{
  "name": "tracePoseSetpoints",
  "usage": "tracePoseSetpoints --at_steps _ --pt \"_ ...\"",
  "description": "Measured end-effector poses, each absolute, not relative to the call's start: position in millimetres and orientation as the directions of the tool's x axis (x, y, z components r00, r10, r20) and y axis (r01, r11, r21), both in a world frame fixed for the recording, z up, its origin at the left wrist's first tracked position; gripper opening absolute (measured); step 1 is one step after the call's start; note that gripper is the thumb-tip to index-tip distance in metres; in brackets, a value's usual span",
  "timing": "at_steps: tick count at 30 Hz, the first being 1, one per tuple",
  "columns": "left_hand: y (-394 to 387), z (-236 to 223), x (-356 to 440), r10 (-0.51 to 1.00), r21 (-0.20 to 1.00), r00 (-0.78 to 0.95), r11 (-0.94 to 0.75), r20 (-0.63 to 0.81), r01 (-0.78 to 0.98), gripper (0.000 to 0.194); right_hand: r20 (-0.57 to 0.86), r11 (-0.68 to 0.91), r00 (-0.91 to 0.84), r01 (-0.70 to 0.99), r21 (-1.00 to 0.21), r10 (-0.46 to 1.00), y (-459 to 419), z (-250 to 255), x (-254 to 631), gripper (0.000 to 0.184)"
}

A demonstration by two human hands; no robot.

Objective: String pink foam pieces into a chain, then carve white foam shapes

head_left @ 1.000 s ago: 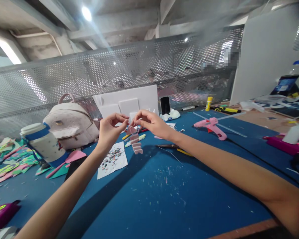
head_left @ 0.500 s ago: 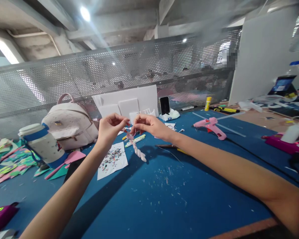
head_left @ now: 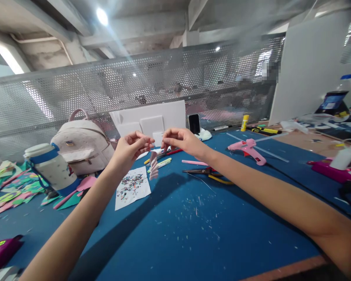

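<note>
A pale pink twisted piece (head_left: 153,166) hangs upright above the blue table, just below my left hand (head_left: 137,145). My left hand is closed in a pinch near its top; what joins the piece to the fingertips is too fine to make out. Close beside it, my right hand (head_left: 179,141) is also pinched, and anything between its fingertips is too small to name. Under my left hand lies a white paper (head_left: 133,187) covered with small glittery bits. Light-green pens (head_left: 160,164) lie behind the hanging piece, and scissors (head_left: 200,171) lie partly under my right forearm.
At left stand a white-and-blue flask (head_left: 51,168) and a pale backpack (head_left: 82,144), beside foam scraps (head_left: 8,183). A pink glue gun (head_left: 248,150) with its cord lies at right, near a yellow glue stick (head_left: 244,122). White boards (head_left: 175,117) and a phone (head_left: 194,124) stand behind.
The twisted piece has swung from a slant to hanging nearly straight down, slightly to the left. My hands have moved a little apart, the right one shifting right and up.
</note>
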State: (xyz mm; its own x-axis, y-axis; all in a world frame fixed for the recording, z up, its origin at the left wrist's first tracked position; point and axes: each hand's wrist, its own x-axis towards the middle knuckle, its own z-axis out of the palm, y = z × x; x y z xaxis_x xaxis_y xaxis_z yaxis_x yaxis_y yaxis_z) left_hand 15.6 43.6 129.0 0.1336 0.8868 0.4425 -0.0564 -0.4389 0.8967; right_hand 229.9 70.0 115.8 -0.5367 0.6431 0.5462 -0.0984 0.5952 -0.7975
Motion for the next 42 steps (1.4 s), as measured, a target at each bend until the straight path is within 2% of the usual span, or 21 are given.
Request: tracePoseSetpoints --at_steps 4,13,25,33,42 --pt "39.0 129.2 19.7 0.895 0.915 0.194 -0.399 0.402 -0.059 0.030 0.554 0.615 -0.501 -0.055 -0.787 0.664 65.3 120.2 231.2 0.019" --pt "40.3 121.7 22.8 0.901 0.917 0.182 -0.400 0.394 -0.007 0.028 0.536 0.602 -0.481 -0.021 -0.798 0.694 64.6 121.4 233.7 0.018" --pt "31.2 124.7 27.8 0.867 0.870 0.200 -0.482 0.457 0.100 0.012 0.517 0.591 -0.501 -0.013 -0.807 0.695 64.1 121.0 233.3 0.016" --pt "34.0 122.8 28.3 0.865 0.876 0.183 -0.481 0.468 0.032 0.021 0.528 0.600 -0.494 -0.016 -0.800 0.691 65.7 120.5 232.8 0.016" --pt "31.2 121.9 29.1 0.849 0.856 0.165 -0.515 0.502 0.046 0.016 0.505 0.584 -0.519 -0.015 -0.812 0.689 66.9 116.5 230.3 0.017"
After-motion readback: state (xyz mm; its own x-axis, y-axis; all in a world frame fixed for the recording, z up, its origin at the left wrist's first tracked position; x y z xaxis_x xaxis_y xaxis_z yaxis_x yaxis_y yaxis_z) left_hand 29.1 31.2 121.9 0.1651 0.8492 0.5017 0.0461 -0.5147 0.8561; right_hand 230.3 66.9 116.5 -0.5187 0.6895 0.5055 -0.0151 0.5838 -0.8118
